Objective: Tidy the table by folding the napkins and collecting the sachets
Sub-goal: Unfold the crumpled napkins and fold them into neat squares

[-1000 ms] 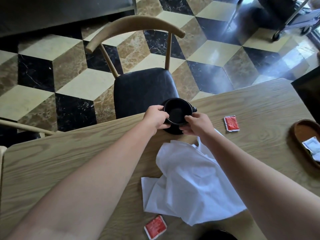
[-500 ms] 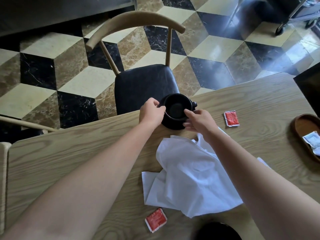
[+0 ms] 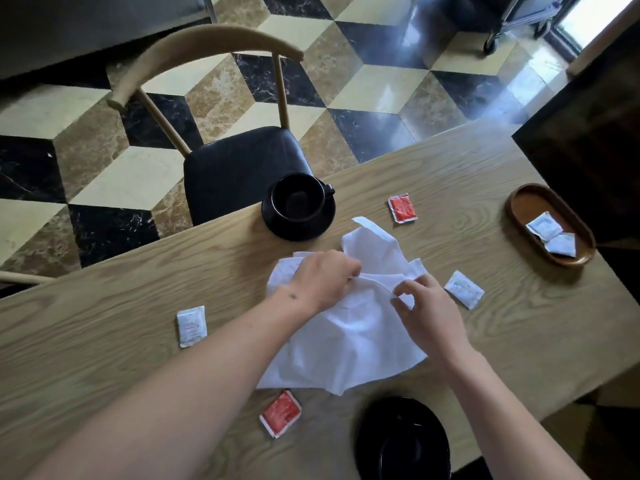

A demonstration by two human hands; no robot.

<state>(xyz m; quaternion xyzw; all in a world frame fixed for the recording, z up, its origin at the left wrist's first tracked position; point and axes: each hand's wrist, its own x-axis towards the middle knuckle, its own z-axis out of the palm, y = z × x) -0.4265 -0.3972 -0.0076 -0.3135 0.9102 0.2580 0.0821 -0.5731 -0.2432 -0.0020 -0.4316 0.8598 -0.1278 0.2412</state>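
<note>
Found left hand [image 3: 320, 280] and right hand [image 3: 424, 308] both pinching the crumpled white napkin [image 3: 349, 323] at mid-table. Noted red sachets [image 3: 401, 208] far right and near [image 3: 280, 414], white sachets left [image 3: 191, 325] and right [image 3: 464, 289]. Observed two more in the wooden tray [image 3: 519, 209], far right.

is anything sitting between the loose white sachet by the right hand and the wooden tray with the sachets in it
Nothing visible does. The small white paper sachet lies beside the right hand, and only bare light wooden table runs from it to the oval brown wooden tray near the table's right edge.
</note>
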